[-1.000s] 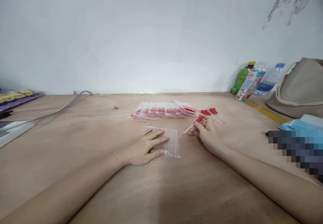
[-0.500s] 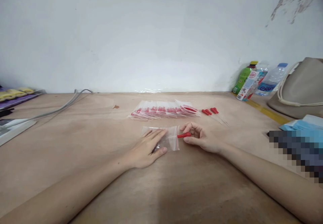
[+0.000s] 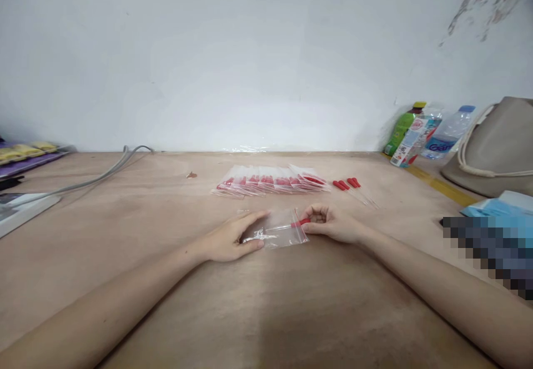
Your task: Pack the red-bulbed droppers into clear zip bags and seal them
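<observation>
A small clear zip bag [image 3: 283, 230] is held just above the wooden table [image 3: 266, 302] in the middle. My left hand [image 3: 233, 237] pinches its left end between thumb and fingers. My right hand [image 3: 331, 223] is closed on the red bulb of a glass dropper [image 3: 300, 223] at the bag's red-striped mouth; the glass stem lies inside the bag. Behind them lies a row of filled bags [image 3: 270, 182] with red-bulbed droppers inside. A few loose droppers [image 3: 350, 185] lie to its right.
Bottles [image 3: 416, 132] stand by the wall at the right, beside a beige bag [image 3: 495, 147] and a blue packet [image 3: 499, 205]. A grey cable [image 3: 104, 175] and a white tray [image 3: 20, 208] sit at the left. A blurred patch covers the right edge.
My right hand brought a dropper from the loose ones to the bag's mouth and slid its stem in. My left hand went from lying flat on the bag to pinching it, and the bag lifted.
</observation>
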The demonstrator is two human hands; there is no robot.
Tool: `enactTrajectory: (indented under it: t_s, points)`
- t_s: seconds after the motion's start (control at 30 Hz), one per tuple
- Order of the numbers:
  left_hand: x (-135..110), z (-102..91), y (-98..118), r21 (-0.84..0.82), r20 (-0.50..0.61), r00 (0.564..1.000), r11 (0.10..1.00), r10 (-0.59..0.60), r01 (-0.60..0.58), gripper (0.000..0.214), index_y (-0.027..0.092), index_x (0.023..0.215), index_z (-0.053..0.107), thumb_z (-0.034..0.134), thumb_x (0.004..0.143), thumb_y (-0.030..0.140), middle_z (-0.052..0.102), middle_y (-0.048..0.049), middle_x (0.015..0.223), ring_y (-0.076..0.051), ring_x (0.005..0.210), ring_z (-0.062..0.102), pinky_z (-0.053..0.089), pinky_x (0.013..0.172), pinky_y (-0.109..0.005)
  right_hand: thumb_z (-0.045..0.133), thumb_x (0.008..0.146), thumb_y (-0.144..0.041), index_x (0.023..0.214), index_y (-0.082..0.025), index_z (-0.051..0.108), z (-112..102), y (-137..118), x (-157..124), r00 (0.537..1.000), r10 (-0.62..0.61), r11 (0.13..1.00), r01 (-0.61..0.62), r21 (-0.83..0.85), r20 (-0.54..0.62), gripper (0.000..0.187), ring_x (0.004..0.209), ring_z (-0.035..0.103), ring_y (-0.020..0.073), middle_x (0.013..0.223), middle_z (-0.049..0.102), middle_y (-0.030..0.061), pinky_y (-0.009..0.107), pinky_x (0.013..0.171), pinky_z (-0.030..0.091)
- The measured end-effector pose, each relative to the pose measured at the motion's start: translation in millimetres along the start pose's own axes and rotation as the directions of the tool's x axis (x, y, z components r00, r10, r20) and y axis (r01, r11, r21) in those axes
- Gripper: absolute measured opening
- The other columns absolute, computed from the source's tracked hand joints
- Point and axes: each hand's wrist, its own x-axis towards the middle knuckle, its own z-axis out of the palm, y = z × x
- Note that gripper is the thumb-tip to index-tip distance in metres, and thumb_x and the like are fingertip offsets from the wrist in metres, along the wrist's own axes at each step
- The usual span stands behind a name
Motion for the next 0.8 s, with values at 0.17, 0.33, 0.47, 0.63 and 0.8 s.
enactTrajectory:
  t_s: [0.17,0.33,0.47,0.63,0.8]
  points:
    - [2.0,6.7,-3.2,0.000,-0.073,0.995,0.998,0.063,-0.063,0.051,0.023,0.132,0.035,0.050,0.086,0.039,0.046,-0.0078,0.132,-0.024,0.121,0.042,0.036,0.101,-0.042,0.066,0.066,-0.047,0.070,-0.014,0.065,19.1,-5.0,-2.2,0.999,-0.025,0.987,0.019,-0.160,-0.038,0.033,0.050,0.039,0.0068,0.054,0.050,-0.0030,0.022,0.047,0.029]
    - [2.2,9.7,-2.4,0.018,-0.081,0.994,0.997,0.070,-0.069,0.051,0.023,0.132,0.035,0.051,0.086,0.039,0.046,-0.0082,0.131,-0.024,0.120,0.043,0.036,0.100,-0.042,0.061,0.069,-0.051,0.079,-0.015,0.064,25.1,-9.0,-5.6,0.996,0.024,0.991,-0.035,-0.130,-0.088,0.037,0.049,0.038,0.0069,0.055,0.050,-0.0038,0.021,0.047,0.028]
    - [1.9,9.8,-3.0,0.017,-0.090,0.992,0.996,0.084,-0.083,0.048,0.023,0.130,0.037,0.051,0.087,0.038,0.049,-0.0083,0.127,-0.023,0.118,0.045,0.037,0.099,-0.041,0.050,0.077,-0.054,0.073,-0.017,0.056,23.3,-15.7,-9.1,0.989,0.107,0.991,-0.115,-0.073,-0.104,0.038,0.044,0.034,0.0060,0.047,0.041,-0.0063,0.020,0.045,0.026]
    - [2.0,10.2,-2.2,-0.009,-0.094,0.992,0.996,0.087,-0.089,0.045,0.023,0.127,0.038,0.051,0.086,0.036,0.049,-0.0079,0.126,-0.022,0.117,0.046,0.038,0.098,-0.039,0.065,0.068,-0.046,0.089,-0.018,0.050,29.3,-17.2,-12.5,0.998,0.058,0.998,-0.058,0.008,0.014,0.038,0.044,0.035,0.0031,0.063,0.049,-0.0064,0.018,0.042,0.028]
    - [1.2,8.5,0.6,-0.063,-0.099,0.994,0.997,0.045,-0.051,0.033,0.021,0.111,0.044,0.054,0.084,0.037,0.046,-0.0100,0.131,-0.024,0.117,0.046,0.038,0.096,-0.040,0.059,0.072,-0.050,0.086,-0.020,0.043,30.8,-11.1,-10.5,0.998,0.056,0.998,-0.057,0.012,0.037,0.037,0.039,0.030,0.0013,0.074,0.054,-0.0048,0.018,0.035,0.024]
